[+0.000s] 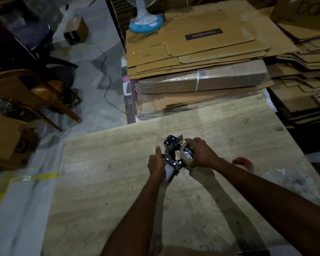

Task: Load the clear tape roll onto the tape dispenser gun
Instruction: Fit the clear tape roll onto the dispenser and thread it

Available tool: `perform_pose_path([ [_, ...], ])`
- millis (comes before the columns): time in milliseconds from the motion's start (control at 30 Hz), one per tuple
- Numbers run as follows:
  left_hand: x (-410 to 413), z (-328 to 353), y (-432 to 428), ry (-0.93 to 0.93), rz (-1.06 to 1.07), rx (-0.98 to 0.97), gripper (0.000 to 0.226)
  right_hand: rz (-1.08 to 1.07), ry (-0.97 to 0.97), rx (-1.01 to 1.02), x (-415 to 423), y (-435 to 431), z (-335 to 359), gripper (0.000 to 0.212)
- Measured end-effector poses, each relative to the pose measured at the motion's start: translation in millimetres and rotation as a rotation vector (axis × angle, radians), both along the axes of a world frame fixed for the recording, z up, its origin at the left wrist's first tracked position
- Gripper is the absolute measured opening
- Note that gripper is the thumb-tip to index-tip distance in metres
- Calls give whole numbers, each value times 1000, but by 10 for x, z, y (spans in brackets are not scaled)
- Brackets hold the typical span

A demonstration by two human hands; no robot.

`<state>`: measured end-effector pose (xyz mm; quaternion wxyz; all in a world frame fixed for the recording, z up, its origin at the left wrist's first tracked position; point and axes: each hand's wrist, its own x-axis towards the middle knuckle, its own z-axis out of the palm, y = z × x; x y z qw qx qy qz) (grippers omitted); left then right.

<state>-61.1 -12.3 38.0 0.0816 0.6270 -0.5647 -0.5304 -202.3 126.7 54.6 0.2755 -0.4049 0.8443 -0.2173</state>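
Metal and black plastic fill your left fingers [157, 150]: they curl round the pale grip of the tape dispenser gun [171, 150], thumb up along its frame, so your left hand [156, 164] holds the tool just above the desk [118, 182]. Your right fingers [189, 140] wrap over the rim of the clear tape roll [187, 156], and your right hand [201, 154] holds it against the gun's right side, where the spool hub looks to be. The roll's open core faces you, with spokes showing inside it.

By this, the loading seems about halfway done. The roll is on or at the hub, though you cannot tell from here whether it is pushed fully home. No loose end of tape can be made out. It has probably not yet been pulled off, fed past the roller and brought up to the cutter at the far end.

Further out, a red object [245, 163] lies on the desk beside your right forearm. Stacks of flattened cardboard [201, 52] sit beyond the far edge.
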Motion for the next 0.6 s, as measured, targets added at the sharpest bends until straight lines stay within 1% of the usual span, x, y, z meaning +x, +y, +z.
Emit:
perform_pose_path([
  [33, 23, -12, 2, 24, -3, -1, 71, -35, 6, -15, 34, 27, 2, 101],
  [100, 59, -37, 20, 31, -10, 17, 62, -108, -7, -18, 104, 65, 0, 113],
  [167, 75, -63, 44, 21, -29, -7, 57, -154, -53, 10, 143, 71, -7, 125],
  [233, 93, -10, 107, 23, -48, -66, 50, -184, -80, 31, 158, 51, -13, 125],
  [300, 133, 54, 200, 39, -107, -184, 45, -209, -52, 57, 158, 41, -4, 119],
  [333, 177, 49, 243, 42, -191, -263, 51, -218, -42, 75, 156, 45, -5, 118],
  [433, 375, -53, 296, 29, -500, -455, 83, -210, -47, 153, 227, 89, 16, 126],
  [500, 485, -146, 275, -11, -629, -557, 91, -193, -37, 197, 303, 136, 15, 126],
  [533, 519, -156, 278, -42, -618, -602, 87, -191, -43, 204, 339, 162, 1, 123],
  [567, 534, -119, 304, -75, -539, -644, 81, -198, -55, 211, 374, 184, -1, 121],
  [600, 525, -94, 319, -120, -405, -671, 72, -204, -68, 218, 403, 203, -7, 119],
])
